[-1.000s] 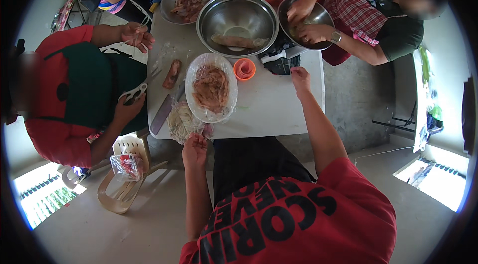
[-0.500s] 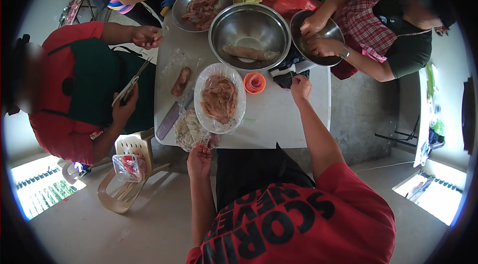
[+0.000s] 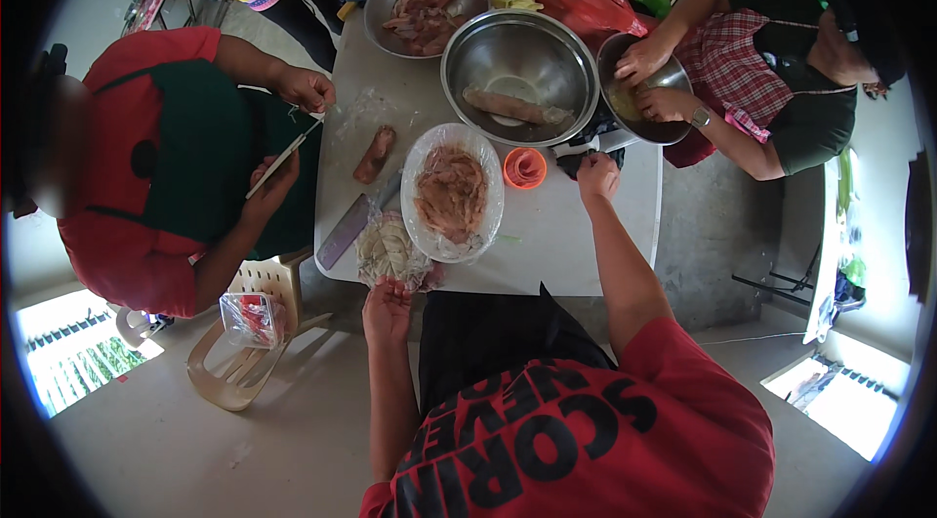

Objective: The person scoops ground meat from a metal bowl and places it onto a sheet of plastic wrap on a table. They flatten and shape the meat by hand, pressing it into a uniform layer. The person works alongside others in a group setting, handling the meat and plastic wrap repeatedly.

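At a white table (image 3: 556, 235), a person's right hand (image 3: 598, 178) rests at a dark bundle (image 3: 569, 166) beside an orange cup (image 3: 524, 184), where a light fingertip pinch should serve best, the loosely curled left hand (image 3: 388, 311) by a pale cloth (image 3: 384, 249), either grip impossible to tell.

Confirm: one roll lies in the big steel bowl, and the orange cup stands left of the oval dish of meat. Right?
Not quite: the orange cup stands to the right of the oval dish of meat, as the head view shows. One roll does lie in the big steel bowl.
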The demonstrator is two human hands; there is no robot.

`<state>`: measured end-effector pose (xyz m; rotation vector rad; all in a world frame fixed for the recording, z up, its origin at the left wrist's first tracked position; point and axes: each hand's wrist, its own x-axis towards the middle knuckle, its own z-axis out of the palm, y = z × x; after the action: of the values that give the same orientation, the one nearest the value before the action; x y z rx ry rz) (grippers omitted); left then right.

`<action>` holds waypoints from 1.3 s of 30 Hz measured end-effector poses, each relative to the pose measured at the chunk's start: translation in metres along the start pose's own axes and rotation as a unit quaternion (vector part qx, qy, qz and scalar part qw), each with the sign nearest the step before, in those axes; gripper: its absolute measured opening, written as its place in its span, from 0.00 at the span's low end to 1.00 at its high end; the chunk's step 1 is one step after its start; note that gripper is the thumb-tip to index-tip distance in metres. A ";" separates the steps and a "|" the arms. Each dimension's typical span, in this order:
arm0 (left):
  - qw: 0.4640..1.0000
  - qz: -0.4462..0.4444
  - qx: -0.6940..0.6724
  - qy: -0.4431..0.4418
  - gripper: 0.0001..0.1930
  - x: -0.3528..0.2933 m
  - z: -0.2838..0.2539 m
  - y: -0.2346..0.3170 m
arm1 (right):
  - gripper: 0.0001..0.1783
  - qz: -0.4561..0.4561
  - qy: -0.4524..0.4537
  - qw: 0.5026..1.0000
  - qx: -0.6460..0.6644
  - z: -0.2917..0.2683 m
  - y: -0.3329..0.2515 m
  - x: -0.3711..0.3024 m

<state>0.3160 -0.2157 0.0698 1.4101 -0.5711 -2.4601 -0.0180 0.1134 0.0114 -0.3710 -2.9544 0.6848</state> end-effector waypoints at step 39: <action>0.995 -0.054 0.072 -0.048 0.05 0.047 -0.016 0.081 | 0.09 0.293 0.005 0.919 0.265 -0.033 0.043 -0.010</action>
<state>0.3080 -0.3097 0.0628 1.4156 -0.7246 -2.6302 0.0049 0.1619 0.0214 -1.1989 -2.4720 1.4772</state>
